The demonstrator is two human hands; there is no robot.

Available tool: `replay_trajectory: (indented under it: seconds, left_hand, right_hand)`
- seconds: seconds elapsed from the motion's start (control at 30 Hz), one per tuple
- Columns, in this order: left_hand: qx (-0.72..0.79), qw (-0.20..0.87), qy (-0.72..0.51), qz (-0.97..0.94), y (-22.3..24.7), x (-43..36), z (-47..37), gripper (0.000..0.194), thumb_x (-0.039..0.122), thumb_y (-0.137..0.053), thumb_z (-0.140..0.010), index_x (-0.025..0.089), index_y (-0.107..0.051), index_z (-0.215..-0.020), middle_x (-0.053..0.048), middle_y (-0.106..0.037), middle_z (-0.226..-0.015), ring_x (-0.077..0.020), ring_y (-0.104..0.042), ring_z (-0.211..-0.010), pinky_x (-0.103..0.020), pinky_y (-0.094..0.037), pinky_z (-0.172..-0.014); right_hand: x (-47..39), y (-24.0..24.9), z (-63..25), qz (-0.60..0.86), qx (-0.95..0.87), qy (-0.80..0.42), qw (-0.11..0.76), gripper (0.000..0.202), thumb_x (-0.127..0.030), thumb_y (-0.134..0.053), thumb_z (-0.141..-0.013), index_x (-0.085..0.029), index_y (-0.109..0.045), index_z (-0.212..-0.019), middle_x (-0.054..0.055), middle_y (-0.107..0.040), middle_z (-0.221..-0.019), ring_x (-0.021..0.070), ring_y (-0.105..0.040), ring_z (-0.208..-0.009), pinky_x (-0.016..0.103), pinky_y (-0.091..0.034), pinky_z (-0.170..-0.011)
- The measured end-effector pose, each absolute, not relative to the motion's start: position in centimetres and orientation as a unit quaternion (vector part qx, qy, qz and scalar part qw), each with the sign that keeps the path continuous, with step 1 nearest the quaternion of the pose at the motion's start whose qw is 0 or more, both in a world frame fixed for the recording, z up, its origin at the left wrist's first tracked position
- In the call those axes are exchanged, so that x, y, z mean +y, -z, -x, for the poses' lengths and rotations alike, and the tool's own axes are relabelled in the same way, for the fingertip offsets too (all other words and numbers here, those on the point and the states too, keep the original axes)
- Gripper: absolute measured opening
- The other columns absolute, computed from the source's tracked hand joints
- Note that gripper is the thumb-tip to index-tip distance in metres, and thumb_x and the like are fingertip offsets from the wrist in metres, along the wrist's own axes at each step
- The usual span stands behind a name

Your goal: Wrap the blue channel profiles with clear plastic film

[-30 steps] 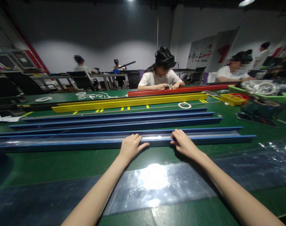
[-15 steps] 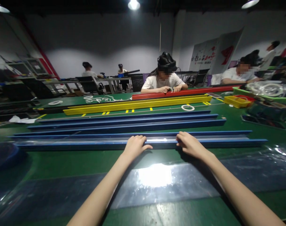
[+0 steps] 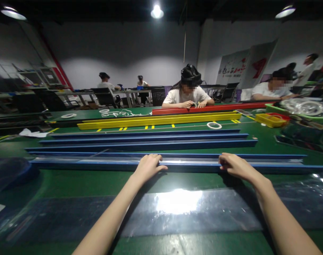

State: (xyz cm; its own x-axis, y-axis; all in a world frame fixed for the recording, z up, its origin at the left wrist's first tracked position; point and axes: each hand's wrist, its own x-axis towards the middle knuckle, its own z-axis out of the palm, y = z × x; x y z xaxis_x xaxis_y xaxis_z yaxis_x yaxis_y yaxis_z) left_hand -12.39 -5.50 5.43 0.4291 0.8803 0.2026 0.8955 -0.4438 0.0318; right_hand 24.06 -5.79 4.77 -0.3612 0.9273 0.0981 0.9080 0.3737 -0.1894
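A long blue channel [image 3: 190, 168] lies across the green table, with a clear strip [image 3: 177, 162] inside it. My left hand [image 3: 150, 165] rests at the channel's near wall, fingers curled over into the channel and thumb on the outer side. Further right, my right hand [image 3: 233, 164] is closed at the same channel, its fingertips bent over the near wall. What its fingers pinch inside is too small to tell. Nearer to me, a wide sheet of clear film [image 3: 209, 212] lies flat below both forearms.
More blue channels [image 3: 177, 145] lie behind, then yellow channels [image 3: 163, 120] and a red one [image 3: 217, 107] where a person [image 3: 188, 94] works. A white ring [image 3: 213, 125], a yellow tray [image 3: 271, 120] and a green basket [image 3: 321, 112] stand right. Rolled film [image 3: 9, 177] is at left.
My right hand has moved right along the blue channel, away from my left hand. The channel now reaches further right. The view has shifted slightly.
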Motion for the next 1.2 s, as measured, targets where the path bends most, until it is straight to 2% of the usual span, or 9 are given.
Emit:
replay_trajectory:
  seconds: [0.17, 0.5, 0.67, 0.77, 0.93, 1.2]
  left_hand:
    - [-0.521, 0.087, 0.094, 0.844, -5.0, -5.7, 13.8, 0.034, 0.053, -0.053, -0.080, 0.020, -0.059, -0.087, -0.003, -0.064, -0.094, -0.0197, -0.057, -0.088, -0.028, -0.039, -0.072]
    - [-0.496, 0.191, 0.140, 0.835, -2.9, -7.0, 15.0, 0.029, 0.046, -0.047, -0.086, 0.019, -0.058, -0.088, -0.004, -0.063, -0.091, -0.0197, -0.054, -0.085, -0.030, -0.037, -0.072]
    - [-0.494, 0.198, 0.158, 0.832, -2.4, -6.8, 15.0, 0.028, 0.045, -0.047, -0.087, 0.019, -0.058, -0.088, -0.004, -0.063, -0.089, -0.0197, -0.054, -0.084, -0.031, -0.036, -0.070]
    - [-0.490, 0.199, 0.163, 0.833, -2.2, -6.8, 15.0, 0.028, 0.044, -0.047, -0.087, 0.018, -0.058, -0.089, -0.005, -0.063, -0.090, -0.0200, -0.054, -0.085, -0.031, -0.036, -0.070]
    - [-0.487, 0.203, 0.168, 0.833, -2.0, -6.8, 15.0, 0.028, 0.043, -0.047, -0.087, 0.018, -0.058, -0.090, -0.005, -0.063, -0.090, -0.0201, -0.054, -0.085, -0.032, -0.037, -0.071]
    - [-0.482, 0.210, 0.178, 0.832, -1.8, -6.8, 15.0, 0.027, 0.042, -0.046, -0.087, 0.017, -0.058, -0.090, -0.006, -0.062, -0.088, -0.0204, -0.054, -0.085, -0.032, -0.037, -0.072]
  right_hand:
    - [-5.6, -4.4, -26.3, 0.584, -0.803, -0.054, 0.104, 0.005, -0.016, -0.051, -0.068, -0.021, -0.050, -0.070, 0.003, -0.060, -0.076, 0.0158, -0.054, -0.070, 0.024, -0.036, -0.061]
    - [-5.2, -4.0, -26.4, 0.602, -0.793, -0.063, 0.076, 0.002, -0.019, -0.052, -0.069, -0.020, -0.050, -0.068, 0.002, -0.058, -0.068, 0.0160, -0.052, -0.062, 0.025, -0.036, -0.059]
    - [-5.3, -3.8, -24.5, 0.579, -0.807, -0.032, 0.108, 0.019, -0.038, -0.060, -0.071, -0.020, -0.053, -0.072, 0.005, -0.060, -0.074, 0.0199, -0.054, -0.071, 0.028, -0.039, -0.064]
    - [-5.4, -3.6, -21.5, 0.524, -0.834, -0.061, 0.163, 0.025, -0.045, -0.055, -0.077, -0.020, -0.054, -0.080, 0.005, -0.059, -0.081, 0.0196, -0.054, -0.077, 0.029, -0.041, -0.068]
    - [-5.9, -3.0, -17.2, 0.458, -0.854, -0.081, 0.231, 0.017, -0.035, -0.044, -0.087, -0.020, -0.052, -0.086, 0.006, -0.056, -0.087, 0.0184, -0.051, -0.084, 0.031, -0.041, -0.076]
    - [-6.3, -2.5, -16.8, 0.468, -0.848, -0.043, 0.243, 0.017, -0.030, -0.042, -0.088, -0.020, -0.052, -0.080, 0.006, -0.055, -0.082, 0.0194, -0.049, -0.080, 0.031, -0.041, -0.072]
